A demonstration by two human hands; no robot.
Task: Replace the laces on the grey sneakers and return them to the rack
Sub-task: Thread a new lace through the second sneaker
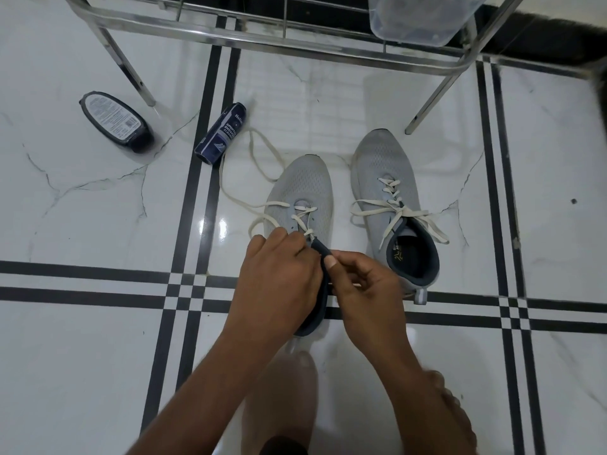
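Right hand (358, 284), centre of frame: thumb and forefinger pinch the dark tongue (320, 249) of the left-of-frame sneaker (305, 192), holding it up and back. Left hand (279, 277), just beside it: fingers curled down over the eyelet row; they appear to grip the white lace (259, 205), but the exact contact is hidden under the knuckles. This sneaker sits at centre frame, toe pointing to the top; only about 2 crossings are threaded, and long slack loops trail to the upper left toward a blue spray can (220, 134) lying on the floor. Second sneaker (387, 178), right of centre, is laced through and loosely tied. Judgement: step in hand is threading the next eyelet pair on sneaker 1. To do it well: keep the tongue flat and centred, feed the lace tip straight through the eyelet, pull slack evenly on both sides, keep the lace untwisted, match the crossing pattern of sneaker 2. Steel rack (249, 34) spans the top of frame; a dark oval bottle (115, 118) stands at upper left on the white tiled floor (82, 356).
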